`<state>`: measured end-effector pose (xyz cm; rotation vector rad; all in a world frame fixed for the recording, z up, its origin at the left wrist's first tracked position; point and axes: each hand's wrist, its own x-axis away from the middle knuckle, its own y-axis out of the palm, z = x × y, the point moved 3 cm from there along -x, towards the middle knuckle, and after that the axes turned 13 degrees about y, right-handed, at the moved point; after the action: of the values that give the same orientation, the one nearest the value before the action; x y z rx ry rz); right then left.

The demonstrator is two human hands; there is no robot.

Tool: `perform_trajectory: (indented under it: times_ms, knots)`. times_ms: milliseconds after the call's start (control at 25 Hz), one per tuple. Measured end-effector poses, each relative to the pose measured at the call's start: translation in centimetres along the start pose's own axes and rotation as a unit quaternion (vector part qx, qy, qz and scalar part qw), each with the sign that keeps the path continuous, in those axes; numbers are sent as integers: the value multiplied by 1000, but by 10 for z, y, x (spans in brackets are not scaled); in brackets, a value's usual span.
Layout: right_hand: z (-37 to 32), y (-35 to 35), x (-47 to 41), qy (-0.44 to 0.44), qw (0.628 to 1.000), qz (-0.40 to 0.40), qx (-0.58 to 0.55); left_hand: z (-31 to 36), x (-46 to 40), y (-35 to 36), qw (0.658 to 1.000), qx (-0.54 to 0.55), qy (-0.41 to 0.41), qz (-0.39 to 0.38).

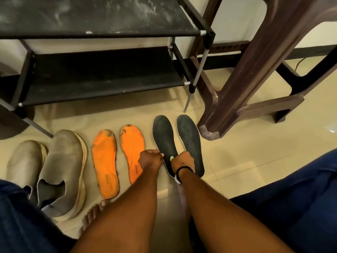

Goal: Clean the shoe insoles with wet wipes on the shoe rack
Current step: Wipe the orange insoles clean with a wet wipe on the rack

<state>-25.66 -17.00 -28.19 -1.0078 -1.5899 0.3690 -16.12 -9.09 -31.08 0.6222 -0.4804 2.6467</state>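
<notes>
Black insole (165, 139) gripped by both hands' fingers (160, 155).

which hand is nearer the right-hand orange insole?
Left. The left hand is beside the right-hand orange insole's edge; the right hand is farther off, over the black insoles.

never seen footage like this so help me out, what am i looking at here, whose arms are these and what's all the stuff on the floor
There is no machine. One camera worn on a person's head looks down at their own two bare arms. On the tiled floor lie a pair of grey shoes, two orange insoles and two black insoles. Behind them stands a black shoe rack, with a brown plastic table leg at the right. The left hand and right hand both meet at the heel end of the nearer black insole. Their fingers are curled there, apparently pinching it. No wet wipe can be clearly made out.
</notes>
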Motion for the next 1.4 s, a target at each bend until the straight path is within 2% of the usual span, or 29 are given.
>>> perform_trajectory:
  times_ms: [160,240,320,400,520,640,760,920,1040,1240,1400]
  knots:
    - [2,1,2,-10,998,31,45,1,2,-2,1000,15,-2,11]
    - [-2,-2,5,-53,996,70,34,5,4,-12,998,-37,13,47]
    - [-10,3,7,-124,990,72,17,11,8,-29,990,-94,40,93]
    - [-17,15,10,-160,987,15,3,17,11,-52,978,-143,50,143]
    - [-21,45,22,-142,985,-91,34,13,10,-87,968,-170,11,183]
    - [-26,67,38,-116,971,-178,112,4,18,-93,975,-201,-37,93]
    - [-33,68,45,-88,967,-219,100,6,28,-88,968,-242,-39,48]
    - [-35,51,47,-70,973,-212,65,0,20,-87,987,-144,-66,-17]
    - [-38,29,57,-95,969,-213,80,4,29,-84,993,-42,-102,-27]
    - [-56,-32,93,-143,959,-194,148,44,60,-83,987,92,-101,-79]
    - [-99,-100,131,-229,945,-129,193,92,79,-89,974,180,-73,-116]
